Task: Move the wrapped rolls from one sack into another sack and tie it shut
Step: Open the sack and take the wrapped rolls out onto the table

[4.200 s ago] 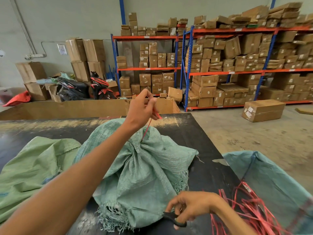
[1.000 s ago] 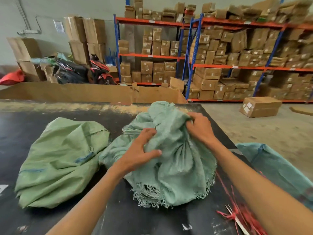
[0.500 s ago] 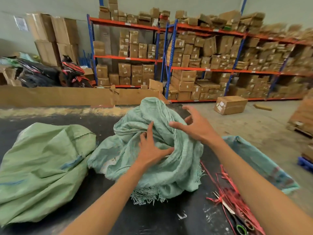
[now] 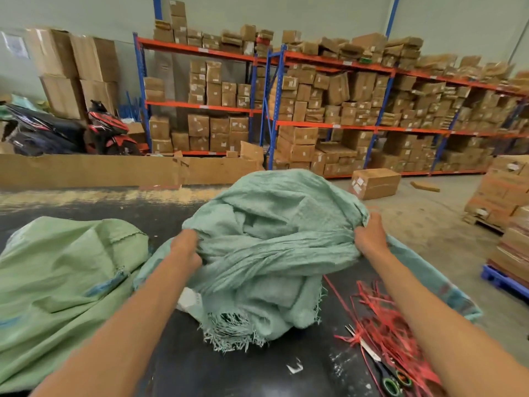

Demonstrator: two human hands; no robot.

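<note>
With both hands clamped on crumpled teal woven sack [image 4: 272, 224], left hand [image 4: 186, 247] and right hand [image 4: 370, 239] apart, lifting off black bench [image 4: 257, 373]; next needing relocation beside pale green woven sack [image 4: 65, 270].

A warehouse bay around our dark worktop [image 4: 252, 376].

Ahead of us we see blue-and-orange racking [image 4: 329, 124] crammed with cardboard boxes, some crushed and leaning. A single carton [image 4: 375, 183] sits alone on the concrete floor [image 4: 423, 224] in front of the racks. At far left we make out a parked red-and-black scooter [image 4: 108, 133] beside taller stacked boxes [image 4: 77, 70]. A long cardboard sheet [image 4: 114, 170] runs along the worktop's far edge. To our right, more cartons [image 4: 503, 196] stand near a blue pallet [image 4: 506, 282]. Green-handled scissors [image 4: 383, 373] lie on the worktop at lower right.
</note>
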